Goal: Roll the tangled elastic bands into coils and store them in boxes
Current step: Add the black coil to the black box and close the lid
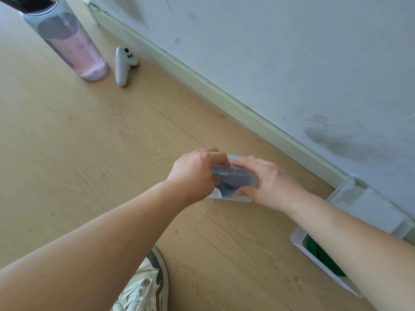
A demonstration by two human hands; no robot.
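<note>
Two bare hands meet on one small translucent plastic box, which sits on the wooden floor near the pale baseboard, roughly mid-frame. The left hand has its fingers curled round the box's left end. The right hand clamps the right end, with its thumb on the near edge and its fingers over the far edge. One dark mass shows through the plastic; motion blur keeps me from telling whether it is a coiled band. A second box, white and open-topped, stands at the lower right beside the wall, partly hidden by the right forearm, with one green item inside it. Far off at the upper left stand one clear water bottle holding pink liquid and, just beside it, one white handheld controller. One pale laced sneaker rests on the floor at the bottom edge.
</note>
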